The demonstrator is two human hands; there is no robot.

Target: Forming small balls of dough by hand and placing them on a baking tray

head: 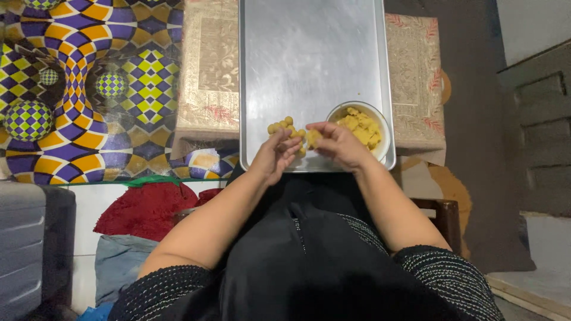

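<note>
A large metal baking tray (309,53) lies in front of me on a patterned cloth. At its near right corner stands a white bowl (383,128) holding yellow dough chunks (360,126). Several small yellow dough balls (279,125) sit on the tray near its front edge. My left hand (275,156) and my right hand (336,142) meet just over that edge, and both pinch a small piece of yellow dough (311,138) between their fingers.
The gold and red patterned cloth (208,71) covers a low table under the tray. A purple, yellow and orange checkered mat (89,89) lies to the left. A red cloth (148,208) and a grey case (30,244) sit near my left side.
</note>
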